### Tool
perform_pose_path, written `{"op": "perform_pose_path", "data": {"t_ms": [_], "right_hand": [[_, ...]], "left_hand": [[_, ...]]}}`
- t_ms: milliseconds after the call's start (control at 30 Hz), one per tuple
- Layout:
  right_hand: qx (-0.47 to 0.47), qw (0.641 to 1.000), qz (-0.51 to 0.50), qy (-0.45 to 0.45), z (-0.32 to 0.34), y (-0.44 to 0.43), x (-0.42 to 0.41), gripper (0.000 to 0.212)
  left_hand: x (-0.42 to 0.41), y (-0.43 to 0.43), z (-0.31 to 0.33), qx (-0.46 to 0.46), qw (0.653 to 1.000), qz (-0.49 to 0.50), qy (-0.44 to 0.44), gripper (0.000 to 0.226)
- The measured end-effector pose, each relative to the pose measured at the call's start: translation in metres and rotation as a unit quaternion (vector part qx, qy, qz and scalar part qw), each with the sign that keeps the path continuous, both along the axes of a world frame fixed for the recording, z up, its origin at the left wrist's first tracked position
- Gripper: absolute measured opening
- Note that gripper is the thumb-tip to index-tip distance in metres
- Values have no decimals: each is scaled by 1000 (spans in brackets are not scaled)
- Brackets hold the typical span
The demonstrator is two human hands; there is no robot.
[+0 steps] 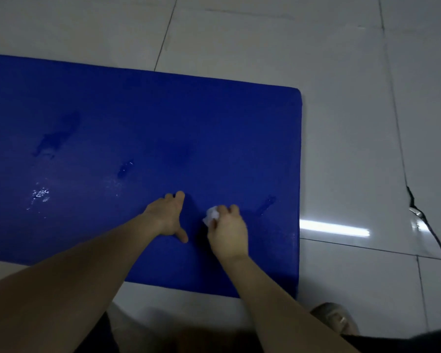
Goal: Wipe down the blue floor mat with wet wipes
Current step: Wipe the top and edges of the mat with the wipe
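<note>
The blue floor mat (pixel 189 128) lies flat on the tiled floor, its right end rounded and its left end running out of view. Wet streaks and small white flecks mark its left and middle parts. My left hand (pixel 167 217) rests on the mat near its front edge, fingers spread and thumb out. Just to its right, my right hand (pixel 228 231) grips a crumpled white wet wipe (pixel 211 215) and holds it against the mat's surface.
Pale glossy floor tiles (pixel 354 149) surround the mat. A dark crack (pixel 423 220) runs through a tile at the right, beside a bright light reflection. A foot in a sandal (pixel 335 318) stands at the bottom right, and dark clothing fills the bottom edge.
</note>
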State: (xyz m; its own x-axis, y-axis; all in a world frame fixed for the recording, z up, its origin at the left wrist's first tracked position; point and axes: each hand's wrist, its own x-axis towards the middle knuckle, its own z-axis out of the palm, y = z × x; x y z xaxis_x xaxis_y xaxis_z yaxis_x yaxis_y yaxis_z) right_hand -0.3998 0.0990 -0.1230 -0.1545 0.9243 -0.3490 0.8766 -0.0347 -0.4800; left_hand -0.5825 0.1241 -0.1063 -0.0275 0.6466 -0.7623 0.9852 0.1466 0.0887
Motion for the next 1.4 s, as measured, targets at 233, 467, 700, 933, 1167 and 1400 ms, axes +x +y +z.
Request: {"op": "perform_pose_path", "data": {"t_ms": [233,467,700,933,1167,1400], "right_hand": [[9,999,31,-41,-4,20,42,16],[1,976,-199,-83,5,13,133,14],[17,954,-299,1,3,20,110,18],[12,998,-53,-17,-2,31,-8,28],[9,998,4,-70,-2,52,34,17],[12,979,-169,-116,-3,49,142,16]], "left_hand": [[2,4,-10,-12,1000,5,4,113],[10,12,-2,-28,999,-3,21,113],[9,9,-2,-17,1000,4,10,110],[7,10,-11,-10,1000,3,24,108],[7,11,-10,-12,1000,-2,26,105],[9,11,-3,-19,1000,4,20,105]]}}
